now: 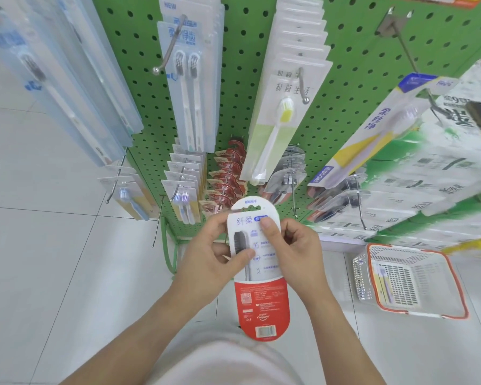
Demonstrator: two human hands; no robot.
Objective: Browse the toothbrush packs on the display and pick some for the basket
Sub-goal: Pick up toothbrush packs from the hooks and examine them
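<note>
"Colgate" on held pack (pixel 258 273), "NEW" on hanging pack (pixel 190 87)

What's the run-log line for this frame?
phase: inspecting | left hand: holds toothbrush pack | right hand: holds pack | basket: on floor, one pack inside

A shop: a green pegboard display (pixel 353 65) hung with toothbrush packs (pixel 189 87), basket (pixel 456 309) on the floor.

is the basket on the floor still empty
No, the basket on the floor already holds a flat pack with a yellow side, lying against its left wall.
</note>
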